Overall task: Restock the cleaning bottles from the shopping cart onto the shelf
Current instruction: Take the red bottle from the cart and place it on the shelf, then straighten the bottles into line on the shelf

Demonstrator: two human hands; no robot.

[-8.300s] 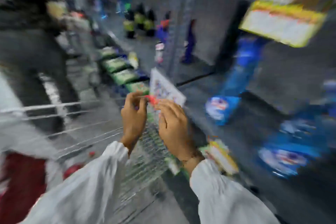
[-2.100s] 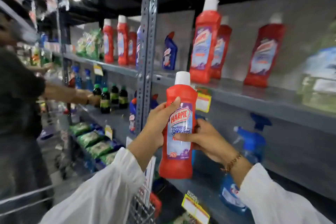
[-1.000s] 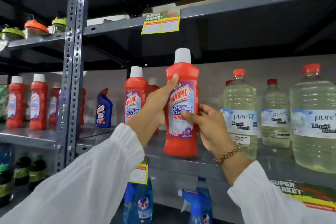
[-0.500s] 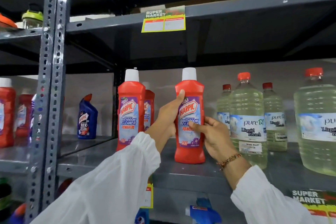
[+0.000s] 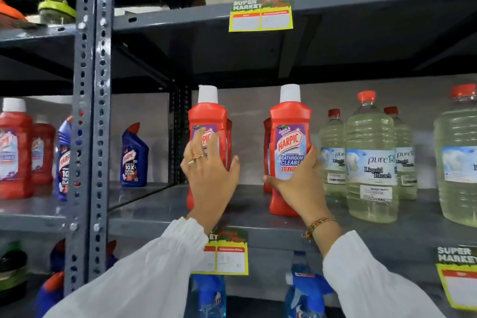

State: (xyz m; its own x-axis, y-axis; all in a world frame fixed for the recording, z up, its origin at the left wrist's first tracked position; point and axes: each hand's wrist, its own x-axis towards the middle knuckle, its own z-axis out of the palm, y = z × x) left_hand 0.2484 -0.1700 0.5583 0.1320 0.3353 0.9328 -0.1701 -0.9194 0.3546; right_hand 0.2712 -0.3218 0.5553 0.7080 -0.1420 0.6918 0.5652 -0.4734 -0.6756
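My right hand [image 5: 300, 183] is wrapped around the lower label of a red Harpic bottle [image 5: 289, 147] that stands upright on the grey shelf [image 5: 258, 210], while my left hand [image 5: 210, 175] is spread open, fingers against the front of a second red bottle [image 5: 207, 121] to its left. More red bottles stand behind both. Clear bleach bottles [image 5: 370, 160] stand just right, and a blue bottle [image 5: 134, 156] sits beyond the upright post [image 5: 91, 111].

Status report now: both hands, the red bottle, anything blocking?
Right hand grips red Harpic bottle, upright on shelf. Left hand open against neighbouring red bottle. Bleach bottles close right, nothing blocking.
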